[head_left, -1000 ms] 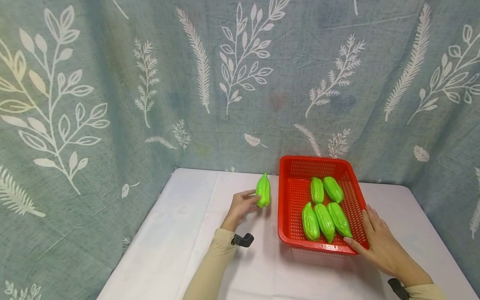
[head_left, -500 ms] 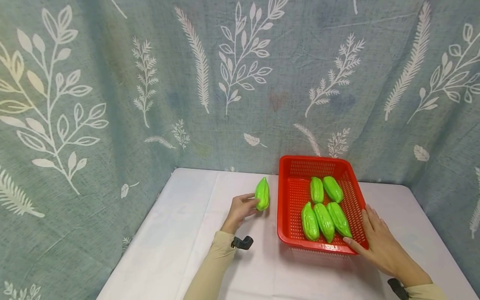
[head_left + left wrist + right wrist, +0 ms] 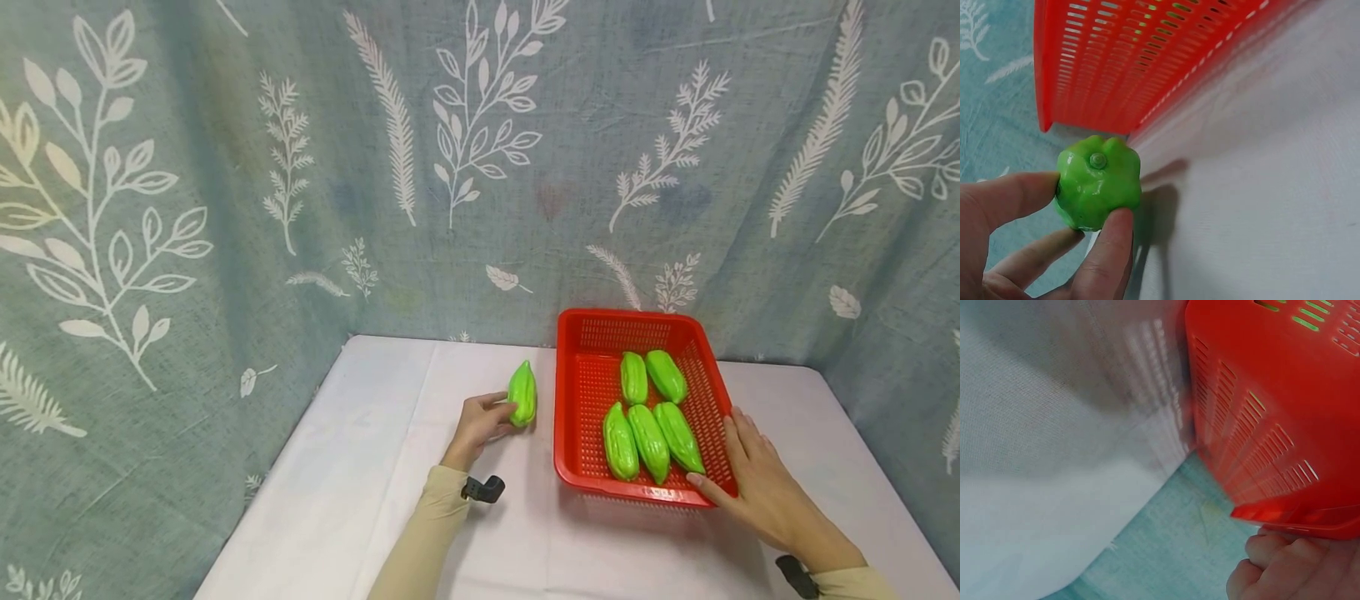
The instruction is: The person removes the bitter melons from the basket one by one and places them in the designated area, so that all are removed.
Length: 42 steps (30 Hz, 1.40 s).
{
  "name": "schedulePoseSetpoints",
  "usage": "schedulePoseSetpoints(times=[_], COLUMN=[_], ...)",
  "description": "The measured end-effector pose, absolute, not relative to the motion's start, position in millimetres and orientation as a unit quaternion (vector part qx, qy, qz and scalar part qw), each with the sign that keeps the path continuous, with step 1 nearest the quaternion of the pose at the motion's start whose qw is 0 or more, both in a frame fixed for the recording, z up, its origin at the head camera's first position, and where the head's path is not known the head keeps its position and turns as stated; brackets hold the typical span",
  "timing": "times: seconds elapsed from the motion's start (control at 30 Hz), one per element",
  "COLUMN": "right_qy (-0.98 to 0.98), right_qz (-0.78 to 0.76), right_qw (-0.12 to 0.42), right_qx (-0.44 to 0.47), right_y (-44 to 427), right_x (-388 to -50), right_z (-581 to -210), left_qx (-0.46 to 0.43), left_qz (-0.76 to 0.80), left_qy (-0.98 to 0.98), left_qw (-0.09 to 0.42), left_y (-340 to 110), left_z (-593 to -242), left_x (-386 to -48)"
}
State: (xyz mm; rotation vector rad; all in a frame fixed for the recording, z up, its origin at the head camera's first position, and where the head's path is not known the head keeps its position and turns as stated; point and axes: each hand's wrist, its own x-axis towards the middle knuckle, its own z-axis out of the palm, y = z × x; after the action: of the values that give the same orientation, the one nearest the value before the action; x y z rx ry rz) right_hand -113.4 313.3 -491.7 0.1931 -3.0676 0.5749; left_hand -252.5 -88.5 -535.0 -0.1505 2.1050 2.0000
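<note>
Head view: At a table spread with white cloth [image 3: 600, 558], a person in beige sleeves [image 3: 420, 542] grasps a glossy, bright-green, ribbed and tapered vegetable, apparently a moulded model [image 3: 522, 393], between the thumb and fingers of the left hand [image 3: 480, 425]. The piece is outside a rectangular red plastic basket with slotted walls [image 3: 630, 490], at nine o'clock from its centre, near the rim but apart from it. Whether it touches the cloth is hard to tell.

The hold is a fingertip pinch on the near part of the body, leaving the pointed tip free toward twelve o'clock; the left wrist camera shows the blunt, stubbed end and fingertips set against separate faces, where the ribs probably help against slipping.

At four o'clock on the basket, the right hand [image 3: 772, 483] rests on the rim, thumb spread at the near corner and fairly straight fingers along the outer side. It is not clenched, and how hard it presses cannot be told; the placing suggests a brace to keep a light basket from sliding.

Inside, five matching green vegetables [image 3: 649, 442] lie on their sides: two between eleven and one o'clock, three fanned from seven round to four. Roughly lengthwise, they look laid that way to fit neatly side by side. A grey-green curtain with white leaf prints [image 3: 412, 283] hangs behind at twelve.
</note>
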Motion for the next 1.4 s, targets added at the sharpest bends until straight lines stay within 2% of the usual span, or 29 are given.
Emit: schedulePoseSetpoints(times=[1.0, 1.27, 1.4], right_qy=[-0.982, -0.983, -0.981], right_qz=[0.176, 0.176, 0.178], right_qw=[0.010, 0.000, 0.017], right_qx=[0.066, 0.058, 0.070], right_y=[314.4, 313.0, 314.3], right_x=[-114.0, -113.4, -113.1], right_z=[-492.2, -492.9, -492.8], left_qx=[-0.065, -0.068, -0.080], left_qz=[0.616, 0.586, 0.581], left_qy=[0.781, 0.806, 0.809], left_qw=[0.074, 0.044, 0.031], left_y=[-81.8, -85.9, -90.5], left_z=[-541.2, -543.1, -543.0], left_x=[-247.1, -246.5, -248.3])
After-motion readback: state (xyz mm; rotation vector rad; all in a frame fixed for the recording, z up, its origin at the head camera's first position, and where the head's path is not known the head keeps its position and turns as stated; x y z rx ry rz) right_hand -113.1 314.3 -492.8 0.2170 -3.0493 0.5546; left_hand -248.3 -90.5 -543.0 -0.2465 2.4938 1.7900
